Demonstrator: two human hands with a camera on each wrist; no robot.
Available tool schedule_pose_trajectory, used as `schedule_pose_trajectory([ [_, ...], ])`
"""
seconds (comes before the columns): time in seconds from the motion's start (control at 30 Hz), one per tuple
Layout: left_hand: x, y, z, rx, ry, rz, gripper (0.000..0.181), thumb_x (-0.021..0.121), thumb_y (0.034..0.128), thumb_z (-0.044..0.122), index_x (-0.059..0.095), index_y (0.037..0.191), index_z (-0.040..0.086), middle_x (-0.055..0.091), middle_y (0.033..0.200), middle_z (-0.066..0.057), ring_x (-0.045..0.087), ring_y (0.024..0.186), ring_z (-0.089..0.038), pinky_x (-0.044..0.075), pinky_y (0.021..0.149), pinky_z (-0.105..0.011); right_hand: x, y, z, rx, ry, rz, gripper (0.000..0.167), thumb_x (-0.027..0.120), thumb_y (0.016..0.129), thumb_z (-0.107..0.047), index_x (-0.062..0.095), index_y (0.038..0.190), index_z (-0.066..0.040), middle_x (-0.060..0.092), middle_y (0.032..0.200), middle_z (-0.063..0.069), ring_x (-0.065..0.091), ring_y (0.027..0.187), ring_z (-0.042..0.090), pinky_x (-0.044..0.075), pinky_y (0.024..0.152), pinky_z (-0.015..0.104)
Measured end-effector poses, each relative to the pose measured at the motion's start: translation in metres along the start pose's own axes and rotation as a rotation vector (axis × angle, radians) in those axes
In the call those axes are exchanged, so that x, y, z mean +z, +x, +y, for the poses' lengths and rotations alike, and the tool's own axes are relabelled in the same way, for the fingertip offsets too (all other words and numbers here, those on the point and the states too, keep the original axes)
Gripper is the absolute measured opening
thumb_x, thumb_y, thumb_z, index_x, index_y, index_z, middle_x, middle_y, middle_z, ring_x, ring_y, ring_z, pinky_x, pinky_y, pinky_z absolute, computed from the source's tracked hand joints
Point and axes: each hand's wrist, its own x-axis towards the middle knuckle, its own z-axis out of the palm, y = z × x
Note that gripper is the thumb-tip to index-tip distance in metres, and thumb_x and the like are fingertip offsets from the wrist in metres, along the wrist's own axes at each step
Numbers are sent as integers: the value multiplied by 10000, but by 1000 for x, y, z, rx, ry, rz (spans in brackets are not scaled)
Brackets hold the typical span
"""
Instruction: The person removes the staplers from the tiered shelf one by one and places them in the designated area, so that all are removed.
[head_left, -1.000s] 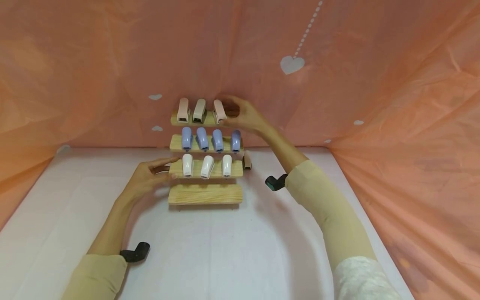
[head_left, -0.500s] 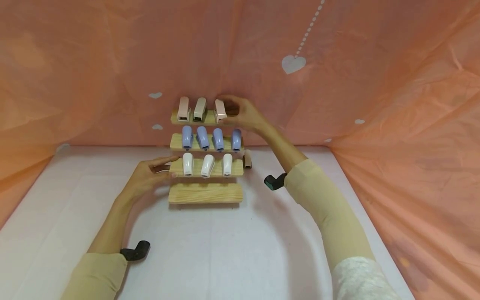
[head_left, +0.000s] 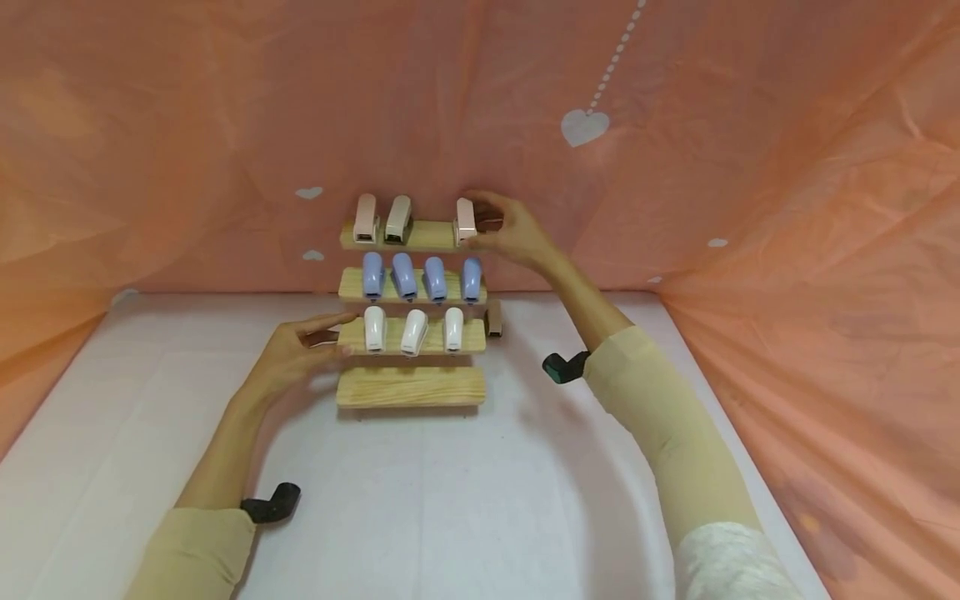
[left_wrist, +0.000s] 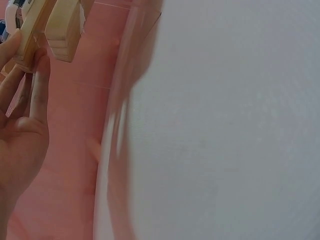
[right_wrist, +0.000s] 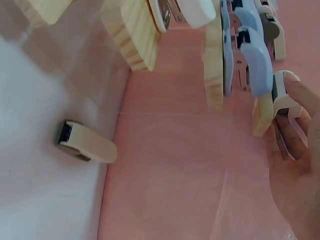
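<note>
A tiered wooden rack (head_left: pixel 410 387) holds mini staplers on its upper shelves. My right hand (head_left: pixel 513 233) pinches a pale pink stapler (head_left: pixel 465 218) at the right end of the top shelf (head_left: pixel 431 237); in the right wrist view, this stapler (right_wrist: pixel 287 102) sits between thumb and fingers at the shelf end. To its left on that shelf stand another pink stapler (head_left: pixel 365 218) and a beige-grey stapler (head_left: pixel 398 218). My left hand (head_left: pixel 292 354) grips the left end of the shelf with white staplers (head_left: pixel 375 329); thumb and fingers lie on either side of its wood (left_wrist: pixel 32 37).
Several lavender staplers (head_left: pixel 437 279) stand on the second shelf. The lowest shelf is bare wood. A beige stapler (right_wrist: pixel 92 142) lies on the white table (head_left: pixel 480 500), right of the rack. Orange-pink cloth (head_left: pixel 225 125) hangs close behind and at both sides.
My right hand has shifted the pink stapler rightward along the top shelf, leaving a wider gap beside the beige-grey one. The left hand stays on its shelf end.
</note>
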Motion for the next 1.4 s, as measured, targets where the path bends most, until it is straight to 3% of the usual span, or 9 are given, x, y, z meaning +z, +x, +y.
schedule_pose_trajectory([
  [0.27, -1, -1, -1, -11, 27, 2, 550, 762, 898, 213, 579, 1396, 71, 550, 1404, -150, 579, 1111, -107, 496, 875, -160, -13, -12, 5, -10, -27, 24, 660, 785, 796, 24, 512, 1397, 28, 607, 1252, 206, 583, 1152, 293, 471, 1007, 414],
  [0.63, 0, -6, 1, -31, 21, -4, 573, 768, 893, 226, 567, 1412, 90, 540, 1415, -151, 544, 1174, -201, 487, 883, -162, -32, -31, 14, 47, 11, 60, 694, 783, 783, 82, 491, 1410, 26, 563, 1293, 202, 555, 1178, 325, 472, 1009, 430],
  [0.77, 0, -6, 3, -31, 37, -2, 567, 768, 891, 210, 571, 1407, 84, 563, 1381, -160, 559, 1140, -177, 484, 872, -155, -36, -37, 20, 44, 7, 73, 694, 798, 774, 70, 499, 1398, 27, 567, 1284, 199, 560, 1168, 331, 465, 1019, 446],
  [1.0, -1, -6, 3, -26, 43, -1, 583, 778, 883, 223, 569, 1411, 94, 552, 1397, -154, 563, 1115, -118, 482, 874, -155, -36, -46, 32, 68, -20, 74, 676, 800, 791, 31, 512, 1403, 9, 564, 1324, 185, 564, 1185, 325, 463, 1030, 422],
  [1.27, 1, -5, 2, -10, 33, 10, 574, 788, 873, 217, 586, 1393, 84, 567, 1379, -134, 557, 1136, -175, 494, 868, -164, -32, -60, 49, 87, -5, 75, 663, 801, 781, 50, 525, 1383, 11, 565, 1331, 197, 566, 1195, 352, 463, 1020, 482],
  [1.4, 4, -5, 4, -23, 3, 17, 545, 779, 879, 180, 595, 1378, 62, 579, 1345, -137, 550, 1105, -153, 477, 880, -150, -28, -71, 44, 95, -34, 53, 657, 774, 797, 70, 491, 1390, 65, 544, 1332, 262, 535, 1218, 412, 428, 1034, 544],
])
